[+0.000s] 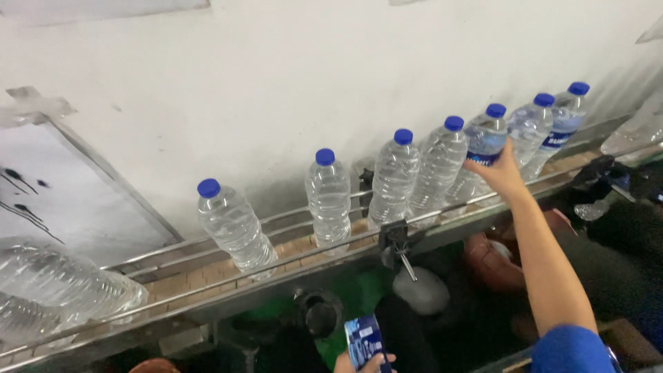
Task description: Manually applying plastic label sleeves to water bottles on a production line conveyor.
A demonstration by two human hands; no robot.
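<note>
Several clear water bottles with blue caps stand in a row on a narrow conveyor (207, 276) along a white wall. My right hand (502, 176) reaches out on a bare forearm with a blue sleeve and closes its fingers on the blue band of a labelled bottle (485, 138). Bare bottles (394, 176) stand to its left, and another banded bottle (566, 117) is at the far right. Low at the frame's bottom edge, my left hand (360, 364) holds a small stack of blue labels (363, 340).
Metal guide rails run along both sides of the belt, with a black clamp bracket (395, 240) on the near rail. Large blurred bottles (55, 283) lie at the left end. Beneath the conveyor are a dark pipe opening (319, 314), a white bag (421, 290) and green floor.
</note>
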